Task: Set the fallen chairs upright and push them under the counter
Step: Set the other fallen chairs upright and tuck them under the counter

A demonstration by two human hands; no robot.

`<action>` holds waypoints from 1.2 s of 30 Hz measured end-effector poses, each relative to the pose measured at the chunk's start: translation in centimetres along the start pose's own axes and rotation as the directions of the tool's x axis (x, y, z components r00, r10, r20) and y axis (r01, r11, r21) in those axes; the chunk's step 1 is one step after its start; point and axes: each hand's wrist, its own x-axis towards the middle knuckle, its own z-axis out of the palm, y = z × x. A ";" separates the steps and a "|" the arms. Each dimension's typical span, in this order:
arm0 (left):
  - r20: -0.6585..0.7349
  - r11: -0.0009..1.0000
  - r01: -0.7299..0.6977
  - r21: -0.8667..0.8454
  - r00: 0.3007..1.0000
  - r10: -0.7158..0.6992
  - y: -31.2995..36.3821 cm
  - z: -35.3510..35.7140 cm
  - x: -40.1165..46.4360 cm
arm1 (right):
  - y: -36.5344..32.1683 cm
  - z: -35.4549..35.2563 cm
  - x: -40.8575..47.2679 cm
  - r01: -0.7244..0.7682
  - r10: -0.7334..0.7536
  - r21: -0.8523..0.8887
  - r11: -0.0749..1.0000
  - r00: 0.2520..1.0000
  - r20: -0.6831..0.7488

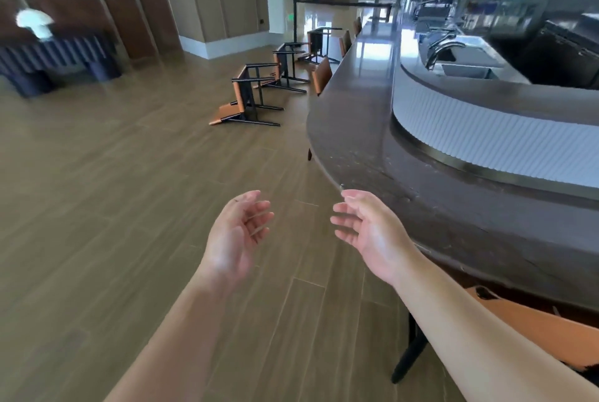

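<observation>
Three orange-and-black bar chairs lie tipped on the wood floor ahead, left of the long dark counter (pixel 372 129). The nearest fallen chair (pixel 248 96) has its back on the floor and its legs pointing right. A second fallen chair (pixel 287 66) and a third (pixel 319 43) lie farther back. Upright chairs stand tucked at the counter, one with an orange back (pixel 322 74). My left hand (pixel 238 233) and my right hand (pixel 366 229) hover in front of me, palms facing each other, fingers relaxed, holding nothing. They are well short of the nearest fallen chair.
An orange chair (pixel 534 333) stands under the counter at my lower right, beneath my right forearm. A white ribbed inner counter (pixel 486 132) with a sink lies to the right. A dark blue bench (pixel 55 61) stands far left. Wood floor stretches between me and the chairs.
</observation>
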 end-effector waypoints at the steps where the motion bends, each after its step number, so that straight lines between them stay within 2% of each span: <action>1: -0.010 1.000 -0.013 -0.001 1.000 0.013 0.8 -1.2 0.4 | 0.2 1.5 0.7 -0.001 0.001 -0.009 1.000 1.000 0.013; 13: -0.143 0.994 -0.099 -0.039 0.985 0.093 7.1 -9.7 9.7 | 2.6 14.2 11.2 -0.031 0.043 -0.076 0.997 0.986 0.163; 26: -0.241 0.993 -0.114 0.020 0.964 0.116 14.5 -12.9 30.7 | 2.6 26.5 34.0 -0.097 0.113 -0.073 0.993 0.959 0.259; 30: -0.287 0.986 -0.164 0.025 0.944 0.164 16.8 -14.1 35.9 | 1.9 30.4 40.1 -0.082 0.119 -0.124 0.989 0.940 0.319; 36: -0.405 0.976 -0.214 -0.031 0.896 0.183 20.3 -17.1 40.1 | 1.9 36.6 44.9 -0.100 0.154 -0.154 0.983 0.907 0.393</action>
